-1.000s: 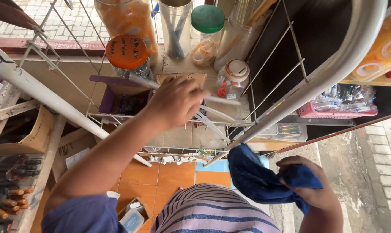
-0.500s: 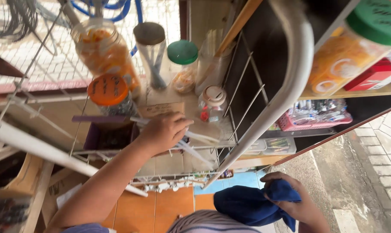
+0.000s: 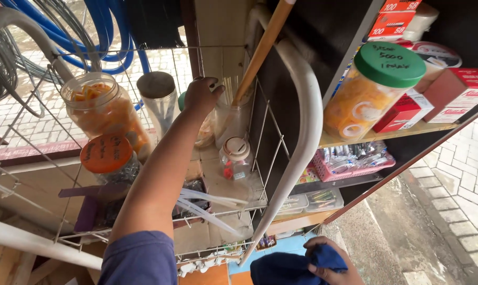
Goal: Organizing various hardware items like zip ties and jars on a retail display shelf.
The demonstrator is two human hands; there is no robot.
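Fingers of the left hand (image 3: 201,96) are curled down over the top of a small jar with a green lid (image 3: 183,100), which is mostly hidden beneath the palm; whether the lid is actually gripped or only touched cannot be told. The jar is set at the back of a white wire rack (image 3: 273,153), between a tall clear tube with a grey cap (image 3: 158,97) and a clear container of pale sticks (image 3: 229,113). A wooden handle (image 3: 260,50) is leaned against that container. Further left, a large jar of orange pieces (image 3: 99,113) is seen, and in front of it a jar with an orange lid (image 3: 106,154). A small clear jar with a cream lid (image 3: 235,157) is placed just right of the forearm, with white plastic strips (image 3: 207,203) laid nearer the rack's front edge.

Low in the view, the right hand (image 3: 328,264) is closed around a dark blue cloth (image 3: 286,269), which is bunched against the fingers. On the wooden shelf (image 3: 355,138) to the right, a big jar with a green lid (image 3: 373,87) is stood beside red boxes (image 3: 408,113).
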